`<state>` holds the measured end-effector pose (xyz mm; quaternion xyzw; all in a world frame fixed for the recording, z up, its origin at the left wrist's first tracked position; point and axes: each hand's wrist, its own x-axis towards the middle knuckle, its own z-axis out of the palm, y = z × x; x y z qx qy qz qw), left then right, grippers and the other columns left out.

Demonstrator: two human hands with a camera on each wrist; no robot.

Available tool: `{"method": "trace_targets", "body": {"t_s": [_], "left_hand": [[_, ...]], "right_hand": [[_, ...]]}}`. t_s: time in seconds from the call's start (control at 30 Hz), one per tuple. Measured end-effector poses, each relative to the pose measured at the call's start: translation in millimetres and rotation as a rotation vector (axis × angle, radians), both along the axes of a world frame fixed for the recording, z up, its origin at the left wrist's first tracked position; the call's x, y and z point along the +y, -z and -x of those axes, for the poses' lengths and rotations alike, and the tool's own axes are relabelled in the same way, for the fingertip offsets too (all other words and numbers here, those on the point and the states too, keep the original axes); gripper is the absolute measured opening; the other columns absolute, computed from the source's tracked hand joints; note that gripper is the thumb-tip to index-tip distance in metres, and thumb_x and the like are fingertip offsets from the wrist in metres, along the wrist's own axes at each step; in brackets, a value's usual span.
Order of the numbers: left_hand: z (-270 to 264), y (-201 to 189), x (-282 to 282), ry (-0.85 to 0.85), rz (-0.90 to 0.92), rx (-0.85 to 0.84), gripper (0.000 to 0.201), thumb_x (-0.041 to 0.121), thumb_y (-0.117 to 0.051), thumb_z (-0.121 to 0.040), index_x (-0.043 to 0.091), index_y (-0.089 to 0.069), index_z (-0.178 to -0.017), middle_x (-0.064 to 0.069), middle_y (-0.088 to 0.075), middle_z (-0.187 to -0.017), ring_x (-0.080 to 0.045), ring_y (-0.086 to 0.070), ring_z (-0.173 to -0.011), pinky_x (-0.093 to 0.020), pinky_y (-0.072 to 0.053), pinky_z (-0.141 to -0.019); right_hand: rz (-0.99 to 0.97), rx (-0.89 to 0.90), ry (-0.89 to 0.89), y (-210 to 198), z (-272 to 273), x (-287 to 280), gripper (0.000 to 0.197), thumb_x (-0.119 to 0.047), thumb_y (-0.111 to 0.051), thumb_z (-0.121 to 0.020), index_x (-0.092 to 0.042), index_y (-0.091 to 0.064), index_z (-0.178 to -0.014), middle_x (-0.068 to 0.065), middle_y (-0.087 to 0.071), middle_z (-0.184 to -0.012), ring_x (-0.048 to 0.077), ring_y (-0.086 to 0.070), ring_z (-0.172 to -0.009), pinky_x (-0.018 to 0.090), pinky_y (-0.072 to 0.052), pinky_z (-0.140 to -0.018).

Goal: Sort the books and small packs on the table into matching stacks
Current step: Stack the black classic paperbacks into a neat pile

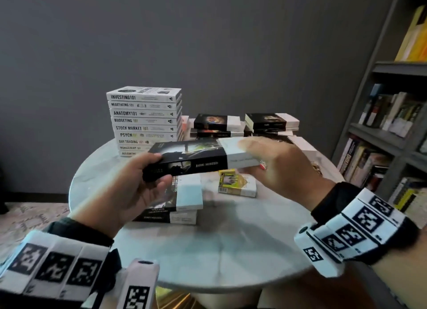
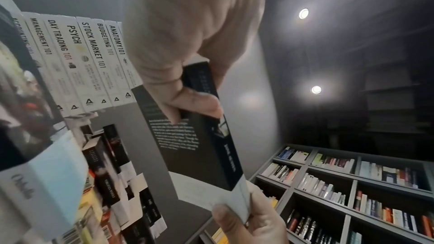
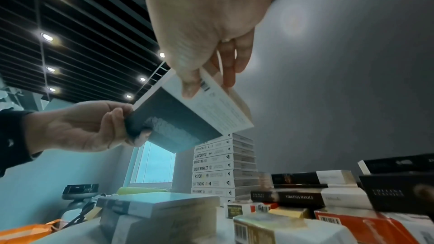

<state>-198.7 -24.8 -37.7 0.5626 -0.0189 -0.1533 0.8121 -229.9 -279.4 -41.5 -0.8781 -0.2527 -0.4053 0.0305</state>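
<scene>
Both hands hold a black-and-white paperback [image 1: 201, 158] level above the round table [image 1: 219, 251]. My left hand [image 1: 159, 170] grips its black end, thumb on top and fingers under it. My right hand [image 1: 249, 157] pinches its white end. The left wrist view shows the book's back cover [image 2: 187, 136] and spine. Right below it lies a short stack of two similar black-and-white books [image 1: 184, 202]. A yellow small pack [image 1: 235, 181] sits under my right hand. A tall stack of white "101" books [image 1: 144, 121] stands at the back left.
More black-and-white books [image 1: 217, 123] lie in low piles at the back right, with another pile [image 1: 270, 122] beside them. Orange and yellow packs [image 3: 366, 225] lie near my right wrist. A grey bookshelf [image 1: 392, 123] full of books stands to the right of the table.
</scene>
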Motion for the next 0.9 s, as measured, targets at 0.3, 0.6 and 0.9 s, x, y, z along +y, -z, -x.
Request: {"method": "trace_targets", "body": {"t_s": [0.3, 0.6, 0.9], "left_hand": [[-8.4, 28.9, 29.8, -0.321, -0.081, 0.056, 0.021, 0.013, -0.041, -0.094, 0.016, -0.041, -0.073, -0.002, -0.046, -0.053, -0.005, -0.043, -0.027, -0.008, -0.032, -0.030], [-11.1, 42.5, 38.3, -0.429, -0.357, 0.073, 0.016, 0.013, -0.049, -0.092, 0.023, -0.053, -0.080, -0.006, -0.046, -0.068, -0.008, -0.044, -0.027, -0.009, -0.037, -0.033], [-20.0, 44.5, 44.7, -0.452, -1.473, -0.135, 0.071, 0.066, -0.046, -0.059, 0.024, -0.059, -0.115, -0.015, -0.058, -0.108, -0.035, -0.050, -0.104, -0.039, -0.041, -0.089]], "right_hand": [[-0.676, 0.497, 0.285, -21.7, -38.0, -68.9, 0.033, -0.038, -0.055, -0.092, -0.019, -0.061, -0.118, -0.004, -0.058, -0.111, 0.013, -0.053, -0.102, 0.025, -0.039, -0.082], [-1.381, 0.645, 0.636, 11.9, -86.4, -165.8, 0.049, -0.052, -0.044, -0.092, -0.014, -0.056, -0.120, 0.006, -0.056, -0.109, 0.028, -0.055, -0.105, 0.046, -0.042, -0.101], [-1.137, 0.744, 0.750, 14.2, -108.2, -180.6, 0.036, -0.023, -0.043, -0.100, 0.000, -0.057, -0.123, 0.018, -0.056, -0.130, 0.030, -0.055, -0.110, 0.030, -0.036, -0.078]]}}
